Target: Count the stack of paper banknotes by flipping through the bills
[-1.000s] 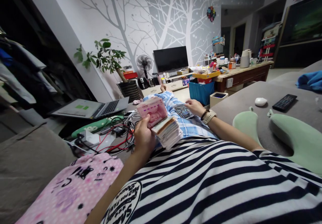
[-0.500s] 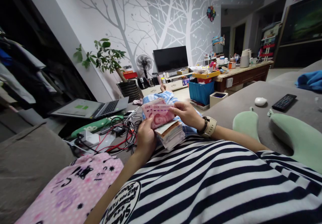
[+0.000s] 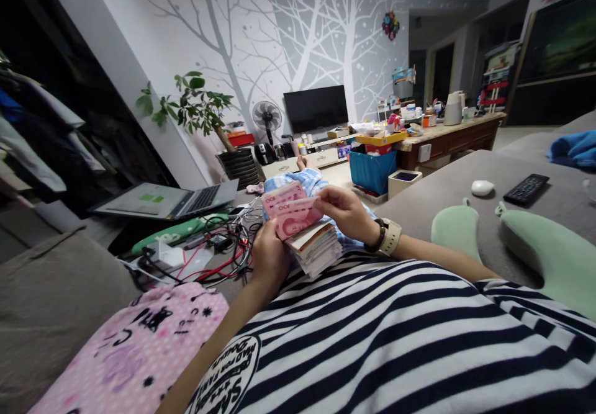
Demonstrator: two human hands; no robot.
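Several pink 100 banknotes (image 3: 286, 212) are fanned out above my lap. My left hand (image 3: 270, 254) is closed on their lower left edge, its thumb lying on the front note. At the upper right corner of the front note, my right hand (image 3: 343, 212) pinches the paper between thumb and fingers. A thick stack of paper notes (image 3: 316, 249), with a brownish one near the top, rests against the striped shirt (image 3: 372, 327) just below the pink notes. My left palm and the stack's left side are hidden behind my hand.
Left of me lie an open laptop (image 3: 167, 200), tangled cables (image 3: 233, 246) and a pink dotted cloth (image 3: 135, 346). On the sofa to the right are a green neck pillow (image 3: 544, 246), a white mouse (image 3: 482, 188) and a remote control (image 3: 526, 189).
The front pink note has tilted and shifted down across the others, its right corner still in my right hand. Both hands have moved only slightly.
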